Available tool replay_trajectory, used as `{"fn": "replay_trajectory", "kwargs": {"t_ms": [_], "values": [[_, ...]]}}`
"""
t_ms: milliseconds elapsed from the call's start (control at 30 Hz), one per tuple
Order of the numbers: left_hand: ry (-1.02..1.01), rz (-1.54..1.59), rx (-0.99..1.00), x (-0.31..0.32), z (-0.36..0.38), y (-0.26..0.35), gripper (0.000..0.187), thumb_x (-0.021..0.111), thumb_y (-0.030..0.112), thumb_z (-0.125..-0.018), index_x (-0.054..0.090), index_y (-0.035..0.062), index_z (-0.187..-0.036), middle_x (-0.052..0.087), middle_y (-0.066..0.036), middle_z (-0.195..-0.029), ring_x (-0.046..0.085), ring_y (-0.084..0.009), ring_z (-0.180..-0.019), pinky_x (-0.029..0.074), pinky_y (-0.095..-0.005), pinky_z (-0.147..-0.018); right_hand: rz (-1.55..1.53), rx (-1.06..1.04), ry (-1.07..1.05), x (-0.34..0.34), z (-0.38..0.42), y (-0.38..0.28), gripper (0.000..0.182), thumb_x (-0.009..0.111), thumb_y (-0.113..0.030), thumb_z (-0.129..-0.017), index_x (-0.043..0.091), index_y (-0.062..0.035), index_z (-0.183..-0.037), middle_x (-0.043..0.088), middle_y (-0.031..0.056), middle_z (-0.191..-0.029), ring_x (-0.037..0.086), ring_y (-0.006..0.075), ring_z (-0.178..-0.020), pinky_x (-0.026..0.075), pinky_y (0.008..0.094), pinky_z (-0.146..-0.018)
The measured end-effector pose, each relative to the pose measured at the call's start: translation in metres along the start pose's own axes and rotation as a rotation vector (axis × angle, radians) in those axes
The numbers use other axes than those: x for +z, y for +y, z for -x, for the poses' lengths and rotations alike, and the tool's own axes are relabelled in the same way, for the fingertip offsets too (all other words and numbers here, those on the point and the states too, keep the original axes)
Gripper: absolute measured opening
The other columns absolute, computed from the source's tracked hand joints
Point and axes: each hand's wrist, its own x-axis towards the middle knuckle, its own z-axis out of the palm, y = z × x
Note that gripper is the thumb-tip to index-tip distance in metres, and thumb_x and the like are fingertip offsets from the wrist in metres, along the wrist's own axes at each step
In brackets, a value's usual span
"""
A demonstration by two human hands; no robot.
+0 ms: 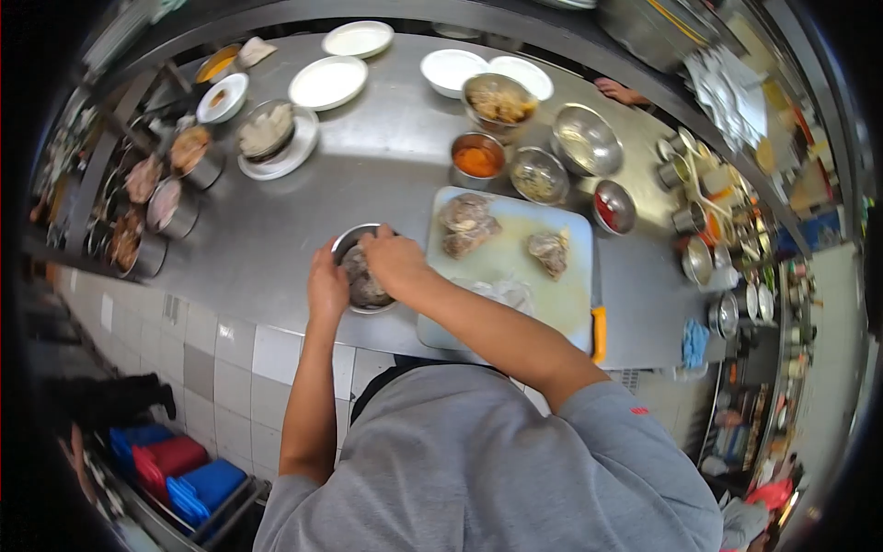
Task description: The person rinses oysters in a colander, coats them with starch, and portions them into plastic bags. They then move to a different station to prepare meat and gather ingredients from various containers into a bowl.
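Note:
At the front edge of the steel counter sits a round steel bowl (376, 308) holding greyish, wet-looking food pieces (360, 276). My left hand (327, 283) is pressed round the bowl's left side, thumb along the rim. Over the right rim reaches my right hand (397, 262), its fingers curled down onto the food; what they hold is hidden beneath them. Just right of the bowl lies a pale cutting board (543, 308). On it are a larger brownish lump of food (469, 225), a smaller lump (549, 252) and a crumpled clear plastic bag (501, 294).
An orange-handled tool (599, 335) lies at the board's right edge. Behind the board stand steel bowls, among them one of orange food (477, 161) and one of red pieces (613, 207). White plates (328, 83) are farther back. Another person's hand (621, 91) rests at the far edge.

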Motion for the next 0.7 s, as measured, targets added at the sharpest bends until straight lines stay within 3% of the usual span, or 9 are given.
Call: {"fn": "replay_trajectory", "kwargs": {"t_ms": [200, 267, 333, 400, 467, 533, 600, 700], "values": [[0.072, -0.01, -0.097, 0.003, 0.002, 0.0, 0.052, 0.05, -0.005, -0.083, 0.051, 0.0021, -0.134, 0.056, -0.019, -0.121, 0.058, -0.0384, -0.111, 0.047, -0.0435, -0.096, -0.07, -0.038, 0.1, -0.005, 0.0, 0.025, 0.024, 0.064, -0.014, -0.087, 0.061, -0.003, -0.109, 0.06, 0.0169, -0.109, 0.068, 0.0371, -0.084, 0.057, 0.0429, -0.076], [0.298, -0.037, 0.054, -0.004, 0.008, 0.018, 0.047, 0.054, -0.002, -0.083, 0.054, 0.0027, -0.13, 0.055, -0.017, -0.123, 0.055, -0.0345, -0.115, 0.045, -0.0392, -0.098, -0.411, -0.21, 0.305, -0.013, 0.015, 0.049, 0.03, 0.066, -0.016, -0.088, 0.06, -0.0037, -0.115, 0.06, 0.0147, -0.115, 0.068, 0.0331, -0.084, 0.056, 0.039, -0.078], [0.266, 0.024, 0.115, -0.023, 0.017, 0.037, 0.041, 0.056, -0.001, -0.085, 0.057, 0.0031, -0.126, 0.057, -0.016, -0.122, 0.058, -0.0338, -0.111, 0.047, -0.039, -0.096, -0.682, -0.054, 0.13, -0.063, 0.06, 0.075, 0.03, 0.066, -0.019, -0.09, 0.062, -0.0039, -0.116, 0.062, 0.014, -0.116, 0.066, 0.0279, -0.089, 0.054, 0.0364, -0.081], [0.234, 0.086, 0.177, -0.028, 0.026, 0.052, 0.035, 0.058, 0.0, -0.086, 0.06, 0.0034, -0.122, 0.059, -0.014, -0.12, 0.061, -0.0332, -0.106, 0.048, -0.0387, -0.093, -0.519, 0.241, -0.137, -0.117, 0.11, 0.094, 0.025, 0.063, -0.022, -0.092, 0.066, -0.002, -0.106, 0.063, 0.0168, -0.105, 0.066, 0.0333, -0.088, 0.052, 0.0382, -0.08], [-0.437, 0.656, 0.113, -0.02, 0.036, 0.075, 0.024, 0.061, 0.006, -0.089, 0.063, 0.0029, -0.113, 0.063, -0.011, -0.112, 0.061, -0.0243, -0.106, 0.048, -0.0347, -0.092, -0.458, 0.141, -0.291, -0.103, 0.154, 0.116, 0.022, 0.063, -0.021, -0.09, 0.067, -0.0018, -0.1, 0.064, 0.0171, -0.103, 0.065, 0.0322, -0.093, 0.053, 0.04, -0.08], [-0.745, 0.65, 0.392, -0.004, 0.039, 0.125, 0.017, 0.062, 0.009, -0.09, 0.066, 0.003, -0.106, 0.066, -0.011, -0.107, 0.064, -0.0252, -0.1, 0.049, -0.0353, -0.091, -0.314, 0.11, -0.254, -0.062, 0.178, 0.132, 0.022, 0.064, -0.02, -0.089, 0.067, -0.0025, -0.102, 0.064, 0.0171, -0.105, 0.064, 0.0326, -0.097, 0.053, 0.041, -0.08], [-0.916, 0.649, 0.547, 0.04, 0.045, 0.145, 0.016, 0.063, 0.012, -0.09, 0.067, 0.0033, -0.102, 0.067, -0.012, -0.108, 0.064, -0.0264, -0.1, 0.05, -0.0355, -0.09, -0.169, 0.068, -0.213, -0.043, 0.192, 0.138, 0.023, 0.065, -0.019, -0.088, 0.066, -0.0033, -0.105, 0.064, 0.0171, -0.107, 0.063, 0.0329, -0.1, 0.053, 0.0421, -0.081], [-1.089, 0.42, 0.491, 0.109, 0.041, 0.139, 0.021, 0.066, 0.017, -0.088, 0.066, 0.0034, -0.105, 0.065, -0.015, -0.109, 0.063, -0.0314, -0.101, 0.05, -0.0377, -0.088, 0.044, 0.224, -0.034, -0.039, 0.203, 0.137, 0.04, 0.072, -0.019, -0.081, 0.061, -0.0049, -0.116, 0.061, 0.0177, -0.114, 0.061, 0.0357, -0.107, 0.053, 0.0448, -0.085]]}}
